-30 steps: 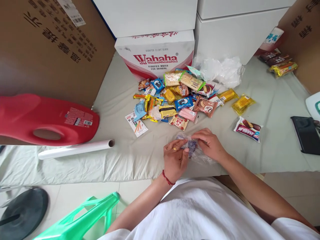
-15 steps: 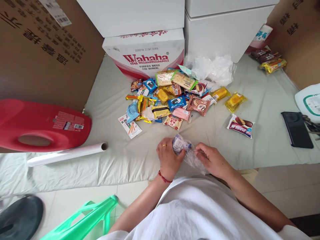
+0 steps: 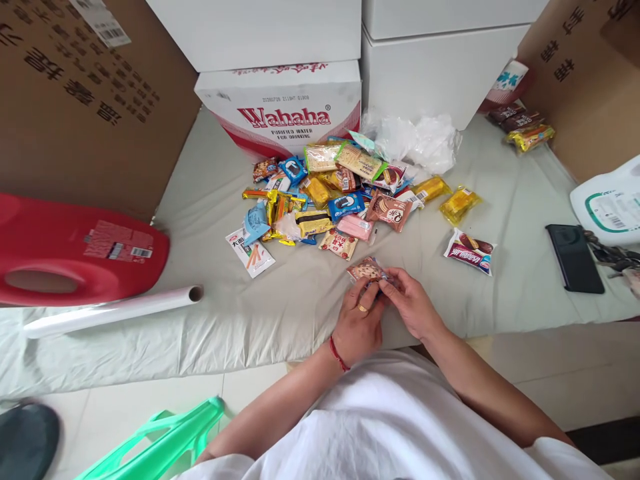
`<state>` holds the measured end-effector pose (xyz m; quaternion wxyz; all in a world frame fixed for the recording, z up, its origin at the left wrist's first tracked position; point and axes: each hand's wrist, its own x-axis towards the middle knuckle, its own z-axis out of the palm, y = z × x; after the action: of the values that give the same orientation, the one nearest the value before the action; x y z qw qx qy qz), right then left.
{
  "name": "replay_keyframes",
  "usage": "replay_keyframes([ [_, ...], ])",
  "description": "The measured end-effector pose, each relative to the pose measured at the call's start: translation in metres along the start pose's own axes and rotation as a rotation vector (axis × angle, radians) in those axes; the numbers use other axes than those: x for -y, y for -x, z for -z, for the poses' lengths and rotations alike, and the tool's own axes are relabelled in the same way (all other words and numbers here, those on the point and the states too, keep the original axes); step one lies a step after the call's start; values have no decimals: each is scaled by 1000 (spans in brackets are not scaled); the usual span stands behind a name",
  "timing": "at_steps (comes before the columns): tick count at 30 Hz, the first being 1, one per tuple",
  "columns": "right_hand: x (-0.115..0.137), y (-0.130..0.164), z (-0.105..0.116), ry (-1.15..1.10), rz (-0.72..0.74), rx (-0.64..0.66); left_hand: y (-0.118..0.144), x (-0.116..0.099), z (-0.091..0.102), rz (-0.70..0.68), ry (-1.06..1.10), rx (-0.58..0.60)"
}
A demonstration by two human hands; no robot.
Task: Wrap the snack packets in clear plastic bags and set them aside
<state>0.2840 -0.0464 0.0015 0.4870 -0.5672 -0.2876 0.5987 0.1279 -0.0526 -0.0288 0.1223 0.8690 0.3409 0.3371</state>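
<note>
My left hand (image 3: 356, 322) and my right hand (image 3: 411, 303) meet over the near part of a cloth-covered table (image 3: 210, 200). Both grip a small clear plastic bag of snacks (image 3: 367, 270), with a speckled brown packet showing through it. My left hand wears a ring and a red wrist cord. Just beyond the bag lies a pile of wrapped snacks (image 3: 330, 193) in blue, yellow, orange and brown wrappers. A dark red snack pack (image 3: 470, 251) lies alone to the right of my hands.
A Wahaha carton (image 3: 280, 107) and white boxes (image 3: 440, 60) stand behind the pile, with crumpled plastic bags (image 3: 415, 137). A red jug (image 3: 75, 250) and a white roll (image 3: 113, 311) lie left. A black phone (image 3: 574, 258) and white container (image 3: 610, 203) are right. A green stool (image 3: 160, 440) stands below.
My hands have moved forward a little and drawn the plastic bag tight around the snacks. The speckled brown packet now shows on top. The view has shifted to the right.
</note>
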Motion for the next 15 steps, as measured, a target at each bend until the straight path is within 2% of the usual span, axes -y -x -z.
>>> replay_keyframes([
  [5, -7, -3, 1, -9, 30, -74, -9, -4, 5, -120, 117, 152],
  [7, -3, -3, 13, 33, 90, -88, -11, -2, 14, -141, 187, 158],
  [8, 2, -4, 24, 59, 133, -106, -10, 2, 21, -129, 199, 123],
  [11, 27, -19, 83, 82, 287, -260, 4, 30, 48, 21, 95, 31],
  [13, 54, -43, 137, 33, 388, -425, 21, 59, 68, 123, -18, -17],
  [15, 85, -77, 192, -36, 421, -540, 40, 88, 86, 209, -117, -47],
])
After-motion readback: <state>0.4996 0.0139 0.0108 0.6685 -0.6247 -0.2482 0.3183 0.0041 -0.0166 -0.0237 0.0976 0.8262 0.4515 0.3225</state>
